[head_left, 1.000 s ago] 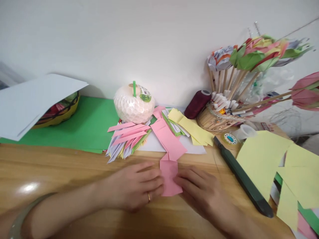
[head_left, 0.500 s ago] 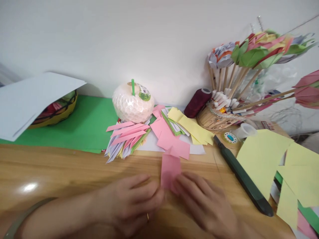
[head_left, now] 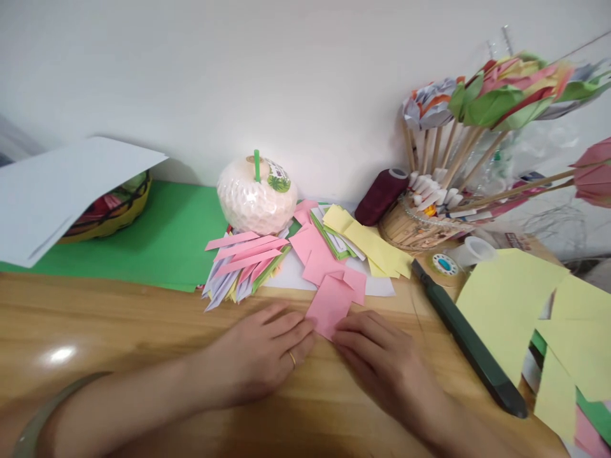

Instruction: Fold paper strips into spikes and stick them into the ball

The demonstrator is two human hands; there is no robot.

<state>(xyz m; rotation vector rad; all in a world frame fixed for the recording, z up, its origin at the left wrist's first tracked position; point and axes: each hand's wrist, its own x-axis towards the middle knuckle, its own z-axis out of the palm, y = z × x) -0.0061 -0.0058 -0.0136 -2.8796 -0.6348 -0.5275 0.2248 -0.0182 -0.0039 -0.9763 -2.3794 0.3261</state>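
Note:
A small pink paper rectangle (head_left: 329,306) lies tilted between my hands, its far end over other pink slips. My left hand (head_left: 267,350), with a ring on one finger, is closed at the paper's near left corner. On the near right edge, the bunched fingers of my right hand (head_left: 382,356) grip the same paper; its thumb is mostly hidden. Just beyond are loose pink slips (head_left: 315,254) and a pile of folded strips (head_left: 248,257) in pink, lilac, yellow and green.
A dark green cutter-like tool (head_left: 470,337) lies to the right beside yellow paper sheets (head_left: 508,305). Behind stand a maroon thread spool (head_left: 382,197), a basket (head_left: 405,226) of paper flowers and a wrapped white coconut (head_left: 255,200). White sheets (head_left: 71,184) cover a basket at left.
The pink paper has moved away from me and turned, its far end now leaning right. Both hands have shifted slightly forward with it, and the left hand has flattened toward the table.

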